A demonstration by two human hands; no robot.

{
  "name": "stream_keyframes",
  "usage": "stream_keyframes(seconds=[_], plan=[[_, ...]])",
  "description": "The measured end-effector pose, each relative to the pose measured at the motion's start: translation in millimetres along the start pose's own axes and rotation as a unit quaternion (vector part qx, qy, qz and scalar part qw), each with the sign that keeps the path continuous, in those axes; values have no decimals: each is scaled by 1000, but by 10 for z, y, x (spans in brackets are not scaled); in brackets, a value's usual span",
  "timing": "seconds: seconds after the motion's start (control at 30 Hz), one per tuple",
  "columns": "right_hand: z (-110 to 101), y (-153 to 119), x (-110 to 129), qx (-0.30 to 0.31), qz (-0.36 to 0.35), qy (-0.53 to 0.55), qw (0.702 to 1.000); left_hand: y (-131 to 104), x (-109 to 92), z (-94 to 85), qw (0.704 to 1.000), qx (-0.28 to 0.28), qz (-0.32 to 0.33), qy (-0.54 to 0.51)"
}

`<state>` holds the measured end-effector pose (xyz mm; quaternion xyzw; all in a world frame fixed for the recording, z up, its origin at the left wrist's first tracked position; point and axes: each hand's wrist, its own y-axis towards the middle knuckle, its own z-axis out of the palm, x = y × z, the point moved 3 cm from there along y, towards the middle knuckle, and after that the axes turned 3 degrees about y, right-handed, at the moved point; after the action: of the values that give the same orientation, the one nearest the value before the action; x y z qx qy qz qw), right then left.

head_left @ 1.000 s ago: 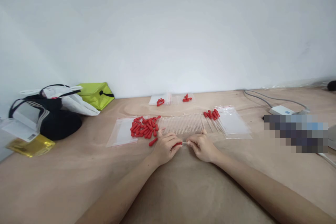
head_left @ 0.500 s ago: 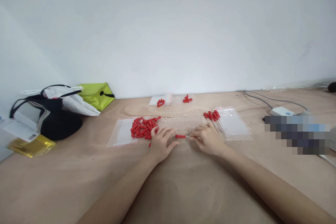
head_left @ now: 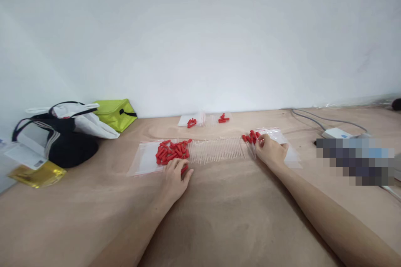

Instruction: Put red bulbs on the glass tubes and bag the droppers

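Note:
In the head view, my left hand point(head_left: 176, 179) rests at the front edge of a pile of red rubber dropper bulbs point(head_left: 171, 152). Its fingers are bent with the thumb apart, and one red bulb point(head_left: 184, 170) lies between thumb and forefinger, not gripped. My right hand point(head_left: 271, 149) is closed in a pinch at a small bundle of red-capped droppers point(head_left: 252, 137). It appears to hold a dropper there, though the fingers hide most of it. Between the hands lies a row of thin clear tubes point(head_left: 216, 150), side by side.
Clear zip bags lie at the left point(head_left: 145, 160) and right point(head_left: 290, 150). Farther back sit a small bag point(head_left: 184, 119) and a few red-capped pieces point(head_left: 223, 118). A black cap point(head_left: 72, 148), a green box bag point(head_left: 114, 112) and a white power strip point(head_left: 336, 133) flank the work area.
My right hand has moved right with the red-capped dropper, from in front of the tubes to the bundle. My left hand has moved left and down to the loose bulbs.

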<state>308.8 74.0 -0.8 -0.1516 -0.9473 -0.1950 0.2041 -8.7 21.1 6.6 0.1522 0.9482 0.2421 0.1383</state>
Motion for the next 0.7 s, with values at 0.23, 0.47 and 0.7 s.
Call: stream_keyframes(seconds=[0.23,0.47,0.7], plan=[[48,13,-19,30,3,-42,999,-15,62,64,998,14,23,-49],[34,-30,85,-12,-55,-34,998,-4,87,85,998,4,28,-50],[85,-61,164,29,-103,-6,994,4,73,76,998,7,34,-46]])
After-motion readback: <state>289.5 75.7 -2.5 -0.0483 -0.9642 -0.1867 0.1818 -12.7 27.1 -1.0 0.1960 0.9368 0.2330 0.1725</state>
